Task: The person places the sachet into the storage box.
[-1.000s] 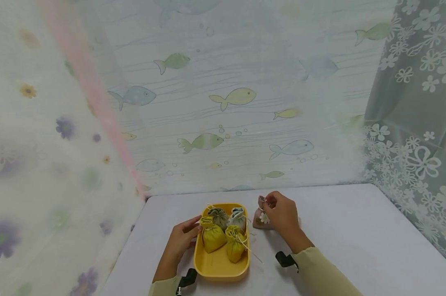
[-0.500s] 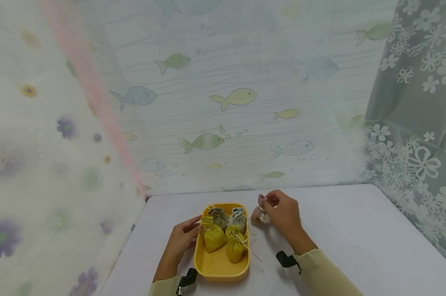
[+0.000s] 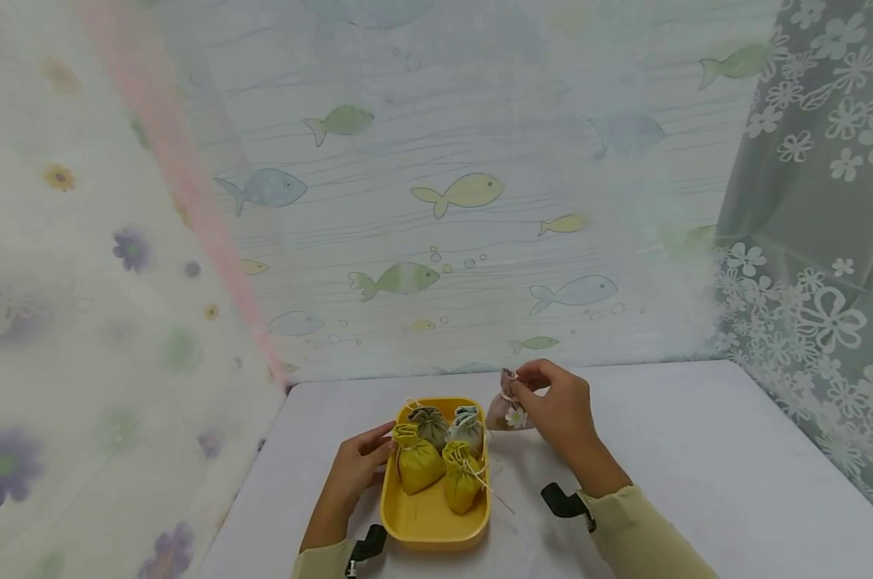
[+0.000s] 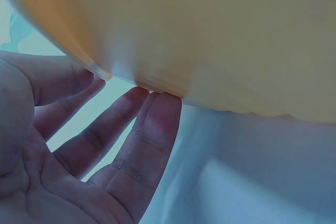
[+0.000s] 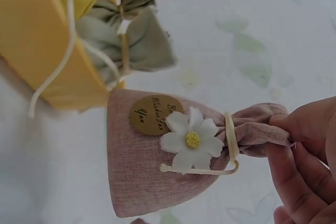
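Note:
My right hand pinches the gathered neck of a mauve drawstring pouch between thumb and fingers. The pouch has a white cloth flower, a round brown label and a cream cord; in the head view it hangs just right of the yellow tray's far corner. My left hand rests its fingertips against the outer left side of the yellow tray, fingers fairly straight. Inside the tray sit two yellow pouches, an olive-brown pouch and a pale grey-green pouch.
A white cloth covers the table. Behind it stands a fish-print curtain, with a flower-print sheet at left and a lacy grey curtain at right. A loose cord sticks out over the tray's right side.
The right hand has raised the mauve pouch off the table and moved it slightly away from me. Left hand and tray stay in place.

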The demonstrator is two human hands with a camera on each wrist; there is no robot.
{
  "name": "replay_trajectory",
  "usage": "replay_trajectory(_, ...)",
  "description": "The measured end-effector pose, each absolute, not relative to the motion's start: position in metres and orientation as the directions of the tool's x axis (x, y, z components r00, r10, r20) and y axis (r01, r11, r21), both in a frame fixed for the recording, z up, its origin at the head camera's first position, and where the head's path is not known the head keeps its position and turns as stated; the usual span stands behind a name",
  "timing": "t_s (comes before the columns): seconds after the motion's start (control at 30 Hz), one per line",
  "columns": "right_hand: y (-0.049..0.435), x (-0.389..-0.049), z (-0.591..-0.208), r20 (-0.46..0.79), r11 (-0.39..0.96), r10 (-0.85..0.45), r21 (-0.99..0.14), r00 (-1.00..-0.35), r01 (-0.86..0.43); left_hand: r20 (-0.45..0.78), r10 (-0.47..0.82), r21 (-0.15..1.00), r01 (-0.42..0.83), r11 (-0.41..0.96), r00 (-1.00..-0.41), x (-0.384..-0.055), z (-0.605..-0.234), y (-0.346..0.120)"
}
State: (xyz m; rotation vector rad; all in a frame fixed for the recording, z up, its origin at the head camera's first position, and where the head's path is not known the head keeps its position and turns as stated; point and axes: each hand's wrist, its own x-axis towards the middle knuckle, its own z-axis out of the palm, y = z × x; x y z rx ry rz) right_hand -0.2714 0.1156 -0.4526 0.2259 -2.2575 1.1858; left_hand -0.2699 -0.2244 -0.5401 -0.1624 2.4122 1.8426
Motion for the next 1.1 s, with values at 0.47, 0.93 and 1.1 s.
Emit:
replay_trajectory(0.47,0.101,-0.254,-0.426,0.586,0.551,0.064,-0.696,-0.808,-0.461,-0.143,-0.026,0.952,-0.145,0.269,-0.989,-0.273,-0.54,-0.225)
replay_trajectory(0.93,0.077,-0.243,-0.419,0.704,0.527,-0.065,-0.578,-0.707,-0.623,-0.15,-0.016,0.954,-0.149,0.26,-0.989,-0.276,-0.539,-0.226)
replay_trajectory(1.1,0.069,-0.241,-0.416,0.722,0.538,-0.07,-0.554,-0.688,-0.636,-0.153,-0.015,0.954,-0.152,0.258,-0.988,-0.277,-0.539,-0.226)
